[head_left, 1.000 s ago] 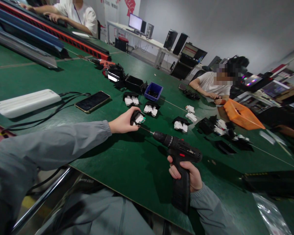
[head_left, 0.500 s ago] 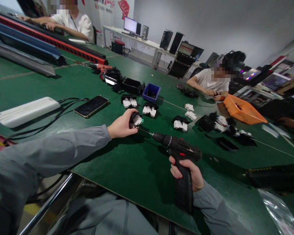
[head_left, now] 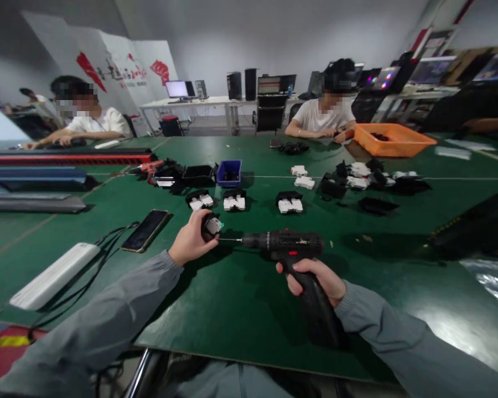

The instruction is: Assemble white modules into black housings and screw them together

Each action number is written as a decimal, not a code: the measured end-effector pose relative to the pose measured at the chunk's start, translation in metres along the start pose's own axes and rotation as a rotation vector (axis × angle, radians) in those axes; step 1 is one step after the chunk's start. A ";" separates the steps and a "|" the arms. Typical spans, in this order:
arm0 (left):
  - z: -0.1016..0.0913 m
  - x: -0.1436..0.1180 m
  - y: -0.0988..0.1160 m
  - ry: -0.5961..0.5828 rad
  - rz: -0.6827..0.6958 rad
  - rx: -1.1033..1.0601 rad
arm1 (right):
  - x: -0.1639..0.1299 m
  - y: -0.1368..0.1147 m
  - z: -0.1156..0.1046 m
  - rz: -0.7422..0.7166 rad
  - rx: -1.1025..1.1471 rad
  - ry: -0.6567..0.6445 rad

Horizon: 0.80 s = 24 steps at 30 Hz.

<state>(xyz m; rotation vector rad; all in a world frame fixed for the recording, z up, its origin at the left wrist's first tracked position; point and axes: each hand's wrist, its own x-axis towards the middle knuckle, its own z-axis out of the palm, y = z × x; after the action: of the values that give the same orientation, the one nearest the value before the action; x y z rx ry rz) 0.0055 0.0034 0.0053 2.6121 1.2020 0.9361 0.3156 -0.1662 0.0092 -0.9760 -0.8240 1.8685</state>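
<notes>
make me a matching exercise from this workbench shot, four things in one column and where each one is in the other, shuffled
Things:
1. black cordless screwdriver
2. small black-and-white plastic part
3. dark smartphone
4. small blue plastic bin

Places:
A. flat on the green table, near a white oblong block
B. gripped in the left hand
C. far side of the table, behind the rows of parts
D. held by its handle in the right hand

Pairs: 1-D, 2-B, 3-A, 4-C

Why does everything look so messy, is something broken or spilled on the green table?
Nothing looks broken or spilled. The left hand holds a small black-and-white part, the right hand a cordless drill. Similar parts simply lie scattered on the table.
</notes>
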 end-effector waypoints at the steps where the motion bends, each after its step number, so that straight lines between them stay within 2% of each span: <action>1: -0.001 0.002 -0.002 0.010 0.014 0.039 | 0.000 -0.001 0.000 -0.004 -0.004 0.001; 6: -0.005 0.026 -0.006 0.088 0.061 0.140 | -0.001 -0.005 0.002 0.002 -0.001 0.000; 8: -0.005 0.041 0.002 0.074 0.084 0.148 | -0.002 -0.006 0.003 -0.007 0.009 0.010; 11: 0.003 0.069 0.029 -0.017 0.124 0.188 | -0.002 -0.005 0.004 -0.025 0.026 0.014; 14: 0.023 0.098 0.060 -0.140 0.181 0.240 | -0.001 -0.004 0.004 -0.035 0.017 0.015; 17: 0.049 0.124 0.080 -0.268 0.225 0.321 | -0.001 -0.005 0.005 -0.041 0.028 0.040; 20: 0.072 0.143 0.085 -0.358 0.278 0.374 | -0.003 -0.008 0.008 -0.050 0.061 0.052; 24: 0.091 0.158 0.080 -0.395 0.319 0.391 | -0.003 -0.010 0.010 -0.050 0.110 0.065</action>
<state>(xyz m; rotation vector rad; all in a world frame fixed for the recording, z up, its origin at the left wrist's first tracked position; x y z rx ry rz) 0.1881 0.0759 0.0374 3.1560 0.9594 0.1944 0.3117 -0.1668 0.0231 -0.9336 -0.6934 1.8106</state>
